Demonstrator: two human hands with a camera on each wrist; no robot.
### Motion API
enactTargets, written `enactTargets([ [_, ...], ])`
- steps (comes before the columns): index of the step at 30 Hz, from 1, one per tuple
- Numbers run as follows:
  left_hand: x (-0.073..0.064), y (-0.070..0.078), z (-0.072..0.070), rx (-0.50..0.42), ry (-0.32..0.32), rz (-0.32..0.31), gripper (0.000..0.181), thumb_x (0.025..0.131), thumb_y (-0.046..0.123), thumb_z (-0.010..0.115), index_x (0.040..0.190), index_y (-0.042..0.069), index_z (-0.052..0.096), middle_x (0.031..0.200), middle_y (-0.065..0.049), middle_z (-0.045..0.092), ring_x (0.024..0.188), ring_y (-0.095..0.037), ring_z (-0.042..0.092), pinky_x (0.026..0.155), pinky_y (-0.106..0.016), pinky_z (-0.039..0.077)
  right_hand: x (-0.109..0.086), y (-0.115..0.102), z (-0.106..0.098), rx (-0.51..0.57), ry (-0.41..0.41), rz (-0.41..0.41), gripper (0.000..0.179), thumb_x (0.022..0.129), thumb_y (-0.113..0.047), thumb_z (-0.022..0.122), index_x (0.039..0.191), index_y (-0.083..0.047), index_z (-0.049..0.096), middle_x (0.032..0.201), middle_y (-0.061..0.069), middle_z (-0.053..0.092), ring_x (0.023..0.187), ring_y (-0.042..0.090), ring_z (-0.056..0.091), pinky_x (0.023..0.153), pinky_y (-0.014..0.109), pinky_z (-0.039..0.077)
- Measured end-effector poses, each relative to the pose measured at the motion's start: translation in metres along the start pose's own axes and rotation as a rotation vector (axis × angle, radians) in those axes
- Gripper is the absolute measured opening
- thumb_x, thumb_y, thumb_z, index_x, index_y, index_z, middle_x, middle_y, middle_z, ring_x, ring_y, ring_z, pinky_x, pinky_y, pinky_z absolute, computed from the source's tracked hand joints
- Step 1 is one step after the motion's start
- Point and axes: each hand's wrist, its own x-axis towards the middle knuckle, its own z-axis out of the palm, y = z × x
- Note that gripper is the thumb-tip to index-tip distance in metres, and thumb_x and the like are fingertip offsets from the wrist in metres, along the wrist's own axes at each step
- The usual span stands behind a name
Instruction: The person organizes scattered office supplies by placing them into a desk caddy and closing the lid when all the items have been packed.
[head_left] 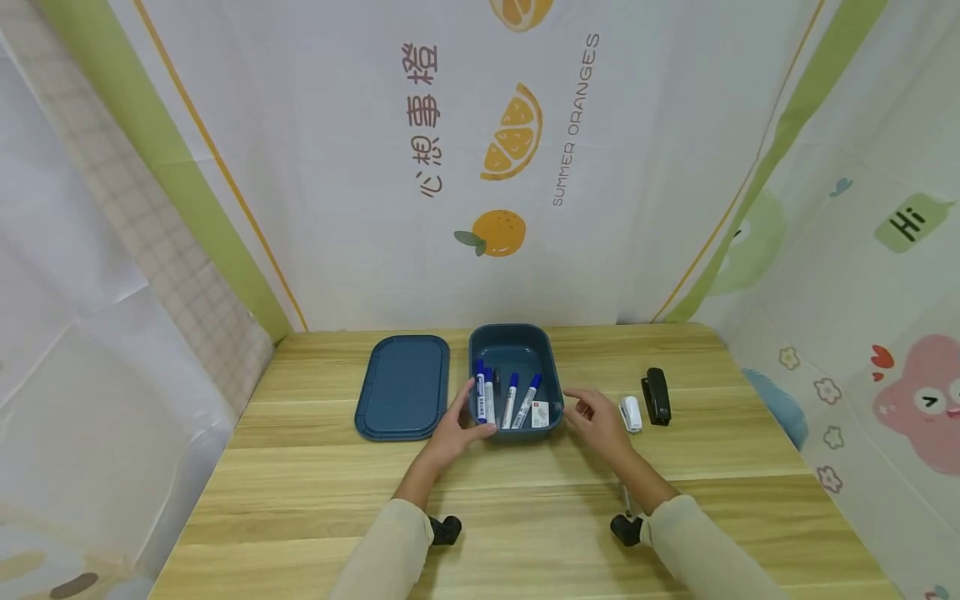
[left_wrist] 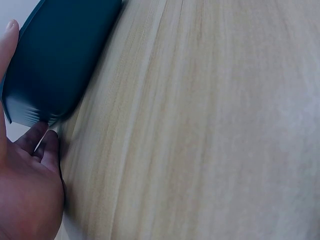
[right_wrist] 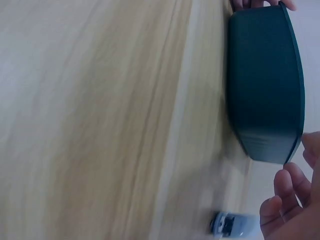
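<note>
A dark blue plastic box (head_left: 514, 353) stands uncovered on the table. Inside it lie several blue-capped markers (head_left: 510, 402), a slim black pen (head_left: 497, 382) and a small white packet (head_left: 540, 414). My left hand (head_left: 450, 437) grips the box's near left corner, thumb along the front rim and fingers on the left wall. In the left wrist view, its fingertips meet the box's ribbed end. My right hand (head_left: 600, 423) is at the right side, loosely bent, with fingertips right at the rim corner in the right wrist view.
A flat blue lid (head_left: 405, 387) lies left of the box. Right of my right hand are a small white stapler (head_left: 631, 414) and a larger black stapler (head_left: 656, 397). A thin pen-like item (head_left: 626, 500) lies partly hidden by my right forearm. A printed curtain (head_left: 360, 250) hangs behind the table.
</note>
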Motion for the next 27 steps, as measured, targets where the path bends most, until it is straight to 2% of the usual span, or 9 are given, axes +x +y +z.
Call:
enactTargets([
  [5,0.009,-0.018,0.001,-0.029,0.006,-0.002,0.095,0.085,0.013,0.077,0.157,0.010,0.016,0.150,-0.030,0.029,0.140,-0.044,0.022,0.112,-0.054,0.020,-0.008,0.006,-0.005,-0.019,-0.023,0.013,0.030,0.083,-0.003,0.075,0.113,-0.002,0.071,0.075,-0.002,0.055,0.064,0.012,0.049,0.056,0.027,0.043],
  [8,0.015,-0.032,0.003,-0.018,0.020,0.003,0.096,0.085,0.014,0.077,0.157,0.013,0.015,0.151,-0.028,0.029,0.140,-0.042,0.023,0.112,-0.054,0.021,-0.013,0.010,-0.007,-0.026,-0.023,-0.005,0.029,0.082,-0.003,0.076,0.111,-0.001,0.071,0.073,-0.004,0.054,0.064,0.010,0.047,0.056,0.026,0.042],
  [10,0.016,-0.036,0.004,-0.008,0.033,0.003,0.095,0.085,0.014,0.077,0.158,0.016,0.016,0.151,-0.026,0.030,0.141,-0.040,0.024,0.112,-0.052,0.022,-0.017,0.012,-0.008,-0.018,-0.021,-0.022,0.029,0.081,-0.001,0.076,0.110,0.000,0.071,0.072,-0.005,0.054,0.064,0.010,0.046,0.056,0.026,0.042],
  [15,0.016,-0.037,0.005,-0.010,0.047,0.005,0.092,0.085,0.014,0.077,0.157,0.020,0.019,0.150,-0.024,0.033,0.141,-0.038,0.026,0.113,-0.050,0.021,-0.029,0.017,-0.013,0.014,-0.014,-0.032,0.031,0.080,0.002,0.077,0.110,0.002,0.071,0.073,-0.005,0.053,0.064,0.009,0.045,0.054,0.025,0.041],
  [20,0.016,-0.036,0.006,0.005,0.046,0.010,0.093,0.086,0.014,0.076,0.157,0.018,0.018,0.148,-0.024,0.036,0.138,-0.039,0.030,0.111,-0.052,0.024,-0.040,0.026,-0.017,-0.003,0.002,-0.017,0.031,0.079,0.001,0.078,0.109,0.001,0.071,0.073,-0.005,0.052,0.062,0.006,0.045,0.052,0.023,0.041],
  [27,0.015,-0.034,0.006,-0.005,0.046,0.010,0.091,0.087,0.011,0.074,0.157,0.017,0.017,0.150,-0.023,0.034,0.141,-0.037,0.025,0.112,-0.050,0.022,-0.048,0.034,-0.025,0.001,-0.004,0.002,0.030,0.080,0.002,0.077,0.109,0.002,0.071,0.075,-0.003,0.055,0.063,0.007,0.047,0.053,0.023,0.043],
])
